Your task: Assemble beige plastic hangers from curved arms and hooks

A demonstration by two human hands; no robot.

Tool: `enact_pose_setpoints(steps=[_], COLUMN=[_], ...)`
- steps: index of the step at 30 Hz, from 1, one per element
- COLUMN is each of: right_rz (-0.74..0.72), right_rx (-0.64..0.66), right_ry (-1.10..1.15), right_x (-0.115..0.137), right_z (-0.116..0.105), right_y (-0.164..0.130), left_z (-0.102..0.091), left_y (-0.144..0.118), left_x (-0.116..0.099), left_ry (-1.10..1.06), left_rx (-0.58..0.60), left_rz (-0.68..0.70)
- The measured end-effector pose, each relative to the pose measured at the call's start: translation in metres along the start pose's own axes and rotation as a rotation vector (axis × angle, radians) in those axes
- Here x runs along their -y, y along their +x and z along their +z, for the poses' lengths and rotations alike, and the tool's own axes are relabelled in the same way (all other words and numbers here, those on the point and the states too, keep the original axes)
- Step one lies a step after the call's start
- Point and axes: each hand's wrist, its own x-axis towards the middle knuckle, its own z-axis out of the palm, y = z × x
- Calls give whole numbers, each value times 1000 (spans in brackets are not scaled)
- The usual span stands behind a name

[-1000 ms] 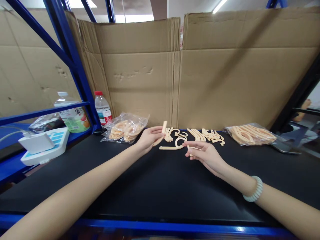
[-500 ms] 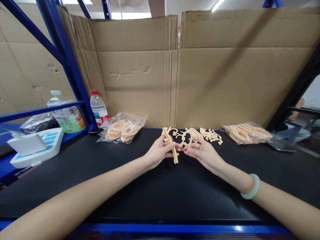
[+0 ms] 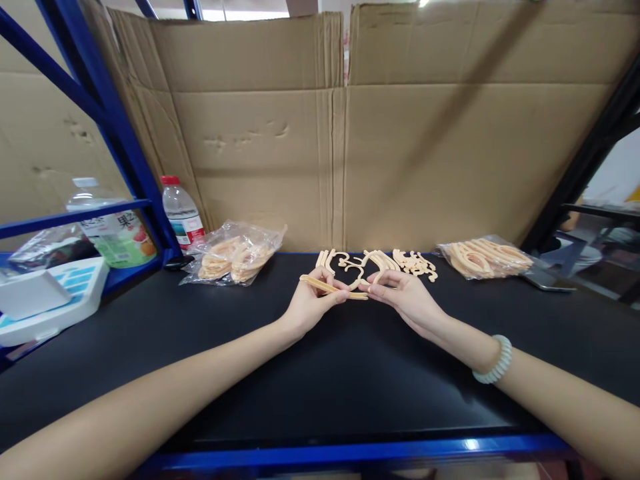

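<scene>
Pinched fingertips both sides: left hand (image 3: 311, 305) grips a strip (image 3: 315, 283), right hand (image 3: 411, 298) a curve (image 3: 379, 276), over the table (image 3: 320, 387). Strip has swung from steep to nearly level, apparently bringing its end close to the right fingers, whether touching, cannot tell.

Black tabletop (image 3: 320, 387), blue front edge (image 3: 320, 456). Along back: filled plastic bag (image 3: 235, 259) at left, loose pale pieces (image 3: 382, 260) mid, second filled bag (image 3: 483, 258) at right, flat object (image 3: 549, 280) just beside.
</scene>
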Motion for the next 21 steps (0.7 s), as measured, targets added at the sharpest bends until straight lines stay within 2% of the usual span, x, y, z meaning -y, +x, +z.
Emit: enact_pose_setpoints(steps=[3, 8, 12, 16, 21], right_rz=[21, 146, 192, 247, 230], right_rx=[31, 139, 209, 210, 177], right_ry=[-69, 13, 51, 59, 48], right_x=[-2, -3, -2, -1, 2], right_z=[-5, -7, -6, -5, -2], right_y=[3, 3, 1, 1, -1], left_z=[-1, 1, 1, 0, 1], left_y=[0, -1, -1, 1, -1], left_x=[0, -1, -1, 2, 1], left_ry=[47, 54, 83, 134, 173], left_rx=[-3, -10, -5, 13, 36], left_rz=[24, 36, 61, 99, 132])
